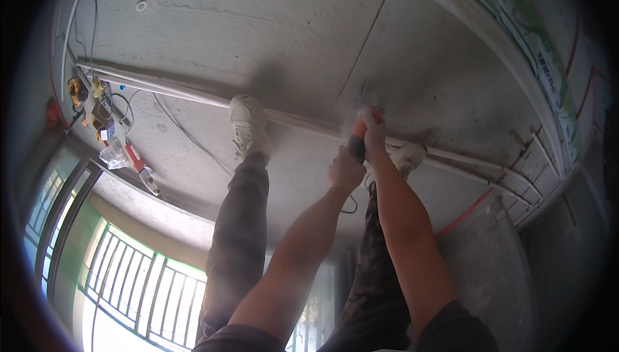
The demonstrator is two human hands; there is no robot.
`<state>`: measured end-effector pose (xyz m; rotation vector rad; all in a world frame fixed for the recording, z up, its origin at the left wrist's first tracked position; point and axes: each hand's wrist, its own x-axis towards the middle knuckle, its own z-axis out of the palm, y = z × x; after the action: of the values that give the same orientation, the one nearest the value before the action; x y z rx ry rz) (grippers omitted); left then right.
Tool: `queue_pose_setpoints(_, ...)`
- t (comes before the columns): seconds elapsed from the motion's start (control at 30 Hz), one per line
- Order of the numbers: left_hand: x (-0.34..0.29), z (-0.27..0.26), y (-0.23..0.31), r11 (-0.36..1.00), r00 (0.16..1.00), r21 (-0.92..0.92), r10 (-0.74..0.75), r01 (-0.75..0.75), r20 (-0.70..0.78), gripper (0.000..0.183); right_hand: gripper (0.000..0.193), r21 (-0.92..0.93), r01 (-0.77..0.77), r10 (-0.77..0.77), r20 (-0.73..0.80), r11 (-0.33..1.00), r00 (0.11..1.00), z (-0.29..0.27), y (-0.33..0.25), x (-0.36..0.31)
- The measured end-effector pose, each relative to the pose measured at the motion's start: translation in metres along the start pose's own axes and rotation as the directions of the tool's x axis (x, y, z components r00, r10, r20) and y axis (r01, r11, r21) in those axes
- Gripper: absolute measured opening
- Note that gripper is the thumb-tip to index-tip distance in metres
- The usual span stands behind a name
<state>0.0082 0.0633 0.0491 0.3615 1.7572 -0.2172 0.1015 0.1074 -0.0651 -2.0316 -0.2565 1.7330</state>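
Both my hands hold an angle grinder (358, 138) with an orange and black body, low over the grey concrete surface (290, 36). My left hand (345, 170) is wrapped round its rear black part. Farther forward, my right hand (374, 132) grips it near the head. Dust blurs the disc end, so the disc itself is hard to make out. A thin straight dark groove (363, 47) runs from near the grinder's head toward the far side. My white shoes (248, 126) stand on either side of the tool.
Long white pipes (174, 92) cross the surface by my feet. At left lie several power tools (80, 94), a red and grey tool (134, 158), a clear plastic bag (115, 156) and a loose cable (187, 134). Green-white wrapped lengths (541, 55) line the right. A railing (142, 281) is lower left.
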Motion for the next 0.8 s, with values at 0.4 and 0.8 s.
queue_pose_setpoints(0.4,0.002,0.004,0.003,0.999,1.000,-0.039,0.004,-0.005,-0.013,0.051,0.039,-0.036,0.009,-0.009,0.006,0.999,1.000,-0.005,-0.010,0.003)
queue_pose_setpoints(0.8,-0.011,-0.011,0.035,1.000,1.000,-0.017,0.017,-0.017,-0.020,0.043,0.027,-0.093,-0.052,0.057,0.049,0.994,0.997,-0.003,-0.043,0.007)
